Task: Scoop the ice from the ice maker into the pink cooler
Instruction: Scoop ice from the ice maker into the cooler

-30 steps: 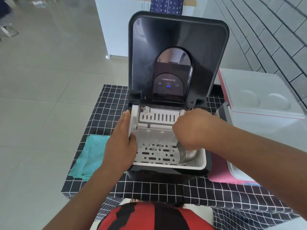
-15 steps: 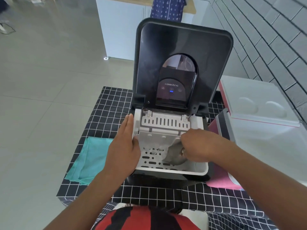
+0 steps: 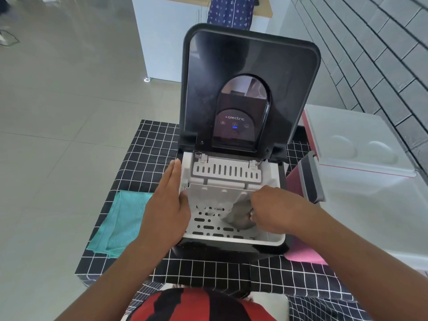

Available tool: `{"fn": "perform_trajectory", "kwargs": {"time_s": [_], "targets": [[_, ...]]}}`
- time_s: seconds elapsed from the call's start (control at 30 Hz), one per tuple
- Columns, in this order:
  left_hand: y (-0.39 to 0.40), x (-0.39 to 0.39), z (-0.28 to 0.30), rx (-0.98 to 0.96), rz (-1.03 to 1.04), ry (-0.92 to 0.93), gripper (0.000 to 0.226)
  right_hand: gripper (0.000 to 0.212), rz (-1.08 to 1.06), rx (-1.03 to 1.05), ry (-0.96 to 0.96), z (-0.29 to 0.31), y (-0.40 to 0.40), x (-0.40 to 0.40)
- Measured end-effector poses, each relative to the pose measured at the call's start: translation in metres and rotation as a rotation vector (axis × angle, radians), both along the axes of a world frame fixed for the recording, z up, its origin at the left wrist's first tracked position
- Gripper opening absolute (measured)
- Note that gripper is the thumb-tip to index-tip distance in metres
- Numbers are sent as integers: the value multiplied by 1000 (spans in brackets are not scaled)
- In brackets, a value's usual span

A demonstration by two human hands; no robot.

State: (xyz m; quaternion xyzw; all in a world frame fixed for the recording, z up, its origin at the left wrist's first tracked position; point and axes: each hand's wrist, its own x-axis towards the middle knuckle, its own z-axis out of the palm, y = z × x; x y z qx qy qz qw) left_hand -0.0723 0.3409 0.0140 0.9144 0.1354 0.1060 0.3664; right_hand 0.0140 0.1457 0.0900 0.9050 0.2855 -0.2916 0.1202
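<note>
Clearly, "alectric" marks the ice maker panel.

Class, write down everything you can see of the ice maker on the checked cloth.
The ice maker is a glossy black box with its lid standing upright, showing a lit control panel marked "alectric". Inside sits a white slotted plastic basket. The left hand rests flat on its left rim; the right hand holds a translucent scoop inside. No ice is clearly visible.

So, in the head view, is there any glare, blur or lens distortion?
Head view: the ice maker lid mirrors the room; the scoop in the right hand is blurred; wall tiles bend at the wide-angle edge; the left hand is sharp.
</note>
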Motion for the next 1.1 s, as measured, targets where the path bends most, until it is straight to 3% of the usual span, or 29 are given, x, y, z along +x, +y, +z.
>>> {"fn": "perform_trajectory", "kwargs": {"time_s": [0.2,0.5,1.1], "targets": [[0,-1,0,2,-2,2,67,12,-8,46,-7,-5,0,3],[1,0,-1,-2,0,20,69,25,-18,138,5,-14,-1,0],[1,-1,-4,39,-5,-17,69,25,-112,218,40,-29,0,-2]]}}
